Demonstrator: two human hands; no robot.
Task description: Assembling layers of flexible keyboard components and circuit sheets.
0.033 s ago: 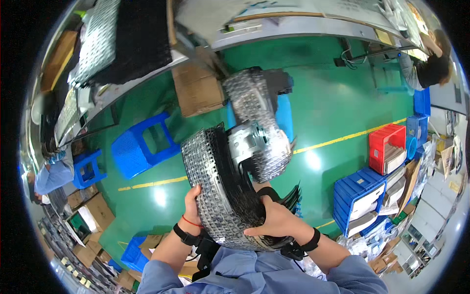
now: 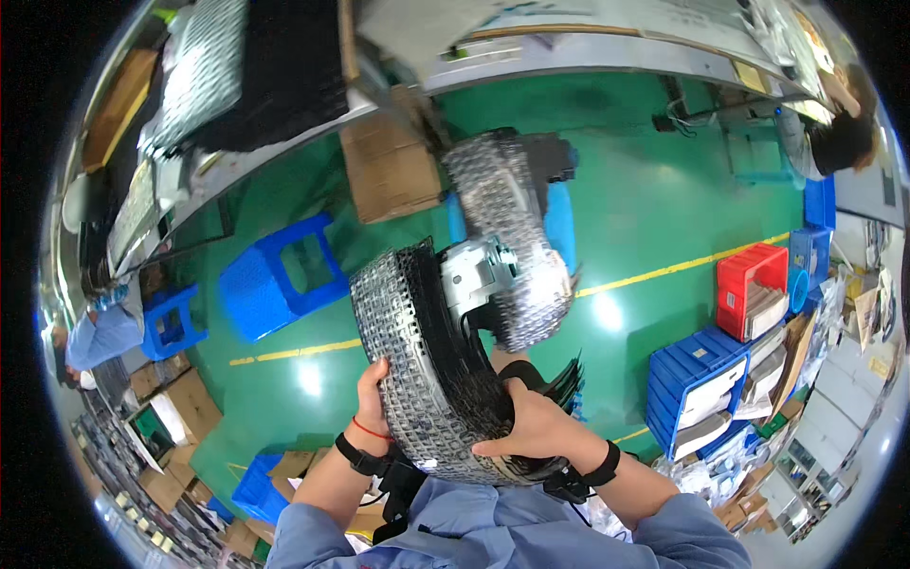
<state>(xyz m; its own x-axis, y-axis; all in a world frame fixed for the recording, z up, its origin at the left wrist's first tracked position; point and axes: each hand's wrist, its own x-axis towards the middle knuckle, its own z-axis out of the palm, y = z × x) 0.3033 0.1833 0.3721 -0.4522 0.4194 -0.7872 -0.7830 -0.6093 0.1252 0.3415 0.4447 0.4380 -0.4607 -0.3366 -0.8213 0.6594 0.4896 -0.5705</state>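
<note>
A thick, curved bundle of thin silver and black sheets is held upright in front of my body, its outer side a grid of small shiny pieces. My left hand grips its left edge, thumb up. My right hand closes on its lower right side, where black layers fan out. Just beyond the bundle is a white-silver metal part; whether it touches the bundle I cannot tell. A second bundle of similar silver sheets lies farther off, over a light-blue stool.
A blue stool stands to the left, with a cardboard box beyond it. Blue crates and a red crate hold stacked material at right. A worktable is at the far left. Other people are at the sides.
The surroundings have shifted slightly to the right in the picture. My hands and the bundle between them keep the same place and grip.
</note>
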